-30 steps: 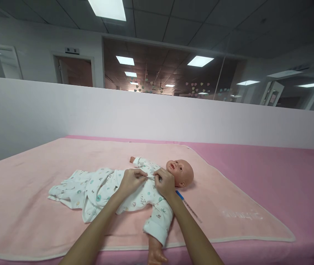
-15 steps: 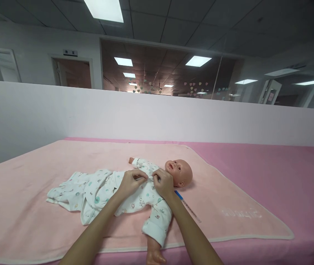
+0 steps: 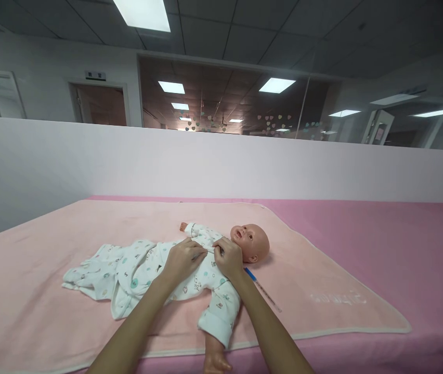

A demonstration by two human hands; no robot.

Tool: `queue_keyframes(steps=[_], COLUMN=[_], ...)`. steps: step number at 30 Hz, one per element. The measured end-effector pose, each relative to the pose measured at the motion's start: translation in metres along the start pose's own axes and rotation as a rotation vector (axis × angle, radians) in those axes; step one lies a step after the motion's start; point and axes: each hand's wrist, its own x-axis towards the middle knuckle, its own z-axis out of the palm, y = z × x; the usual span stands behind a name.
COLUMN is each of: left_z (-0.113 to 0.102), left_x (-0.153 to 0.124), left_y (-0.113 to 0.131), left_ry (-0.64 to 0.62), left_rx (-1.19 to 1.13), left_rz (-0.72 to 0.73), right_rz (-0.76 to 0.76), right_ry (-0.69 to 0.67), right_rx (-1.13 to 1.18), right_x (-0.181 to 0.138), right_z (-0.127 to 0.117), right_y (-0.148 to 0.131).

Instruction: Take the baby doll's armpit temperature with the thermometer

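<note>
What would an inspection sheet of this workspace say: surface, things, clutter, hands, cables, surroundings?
Surface: peach blanket over a pink cover, lightly wrinkled.
Things: doll on its back in a white printed garment.
Clutter: thin blue-ended stick on the blanket, near the doll's head.
Hands: left hand and right hand both pinch the garment at the doll's chest.
Cables: nothing seen.
Surroundings: white partition behind; beyond it, a doorway and lit ceiling panels.

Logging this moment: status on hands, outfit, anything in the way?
Left hand, right hand: pinching printed outfit at chest. Doll on its back. Blue-ended stick beside doll, clear of hands.
</note>
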Motion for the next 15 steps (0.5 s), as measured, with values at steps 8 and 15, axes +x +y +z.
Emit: queue_keyframes(steps=[8,15], left_z=[0.0063,0.0088], left_x=[0.0000,-0.0005], left_y=[-0.0028,-0.0019], left_ry=[0.062,0.147], left_rx=[0.142,0.176], left_rz=[0.092,0.179], right_rz=[-0.006,0.010], right_ry=[0.012,0.005], right_rx=[-0.001,0.007], right_x=[-0.0001,-0.0001], right_z=[0.0010,0.0001], right_y=[0.0004,-0.0003])
